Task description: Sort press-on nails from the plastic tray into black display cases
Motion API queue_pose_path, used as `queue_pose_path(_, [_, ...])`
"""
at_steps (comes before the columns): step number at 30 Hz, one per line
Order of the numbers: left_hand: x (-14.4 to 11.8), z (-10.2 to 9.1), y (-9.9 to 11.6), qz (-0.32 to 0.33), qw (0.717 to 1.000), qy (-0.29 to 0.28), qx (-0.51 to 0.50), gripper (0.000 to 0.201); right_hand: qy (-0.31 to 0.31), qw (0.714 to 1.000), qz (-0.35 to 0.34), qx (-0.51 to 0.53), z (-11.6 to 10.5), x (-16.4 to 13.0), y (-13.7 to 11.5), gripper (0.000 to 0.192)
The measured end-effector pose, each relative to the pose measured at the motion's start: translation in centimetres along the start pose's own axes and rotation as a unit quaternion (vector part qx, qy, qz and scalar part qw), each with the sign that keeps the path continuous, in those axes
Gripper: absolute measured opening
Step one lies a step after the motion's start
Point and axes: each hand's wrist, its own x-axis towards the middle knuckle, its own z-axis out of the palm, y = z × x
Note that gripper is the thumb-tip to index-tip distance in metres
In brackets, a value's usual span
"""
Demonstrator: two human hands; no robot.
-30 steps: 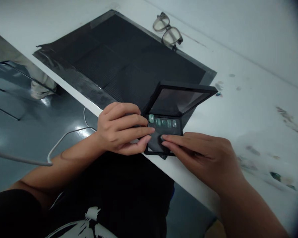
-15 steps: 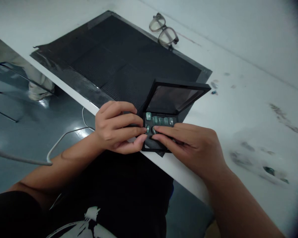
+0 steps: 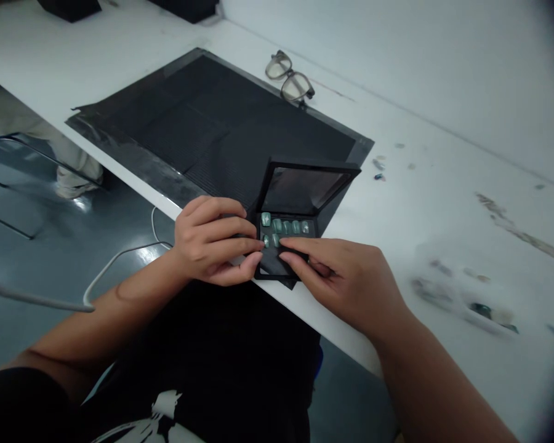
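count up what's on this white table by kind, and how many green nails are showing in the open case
Open black case: 1
Green nails showing in it: 7, with any others hidden under the fingers
Black mat: 1
Eyeglasses: 1
Total: 10

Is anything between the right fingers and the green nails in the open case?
Nothing visible. The right hand has its fingertips on the case tray beside the nails; the raised lid stands behind them.

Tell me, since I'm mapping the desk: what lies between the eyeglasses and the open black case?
In the head view, only the black mat lies between eyeglasses and case.
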Motion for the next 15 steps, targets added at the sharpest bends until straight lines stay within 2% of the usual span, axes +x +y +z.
queue_pose_path(9, [-0.02,-0.02,0.1,-0.006,1.0,-0.001,-0.002,0.015,-0.002,1.0,-0.017,-0.02,-0.15,-0.39,-0.35,0.024])
queue_pose_path(15, [-0.26,0.11,0.09,-0.008,1.0,-0.009,-0.002,0.015,0.041,0.997,-0.057,-0.017,-0.35,-0.44,-0.7,0.022])
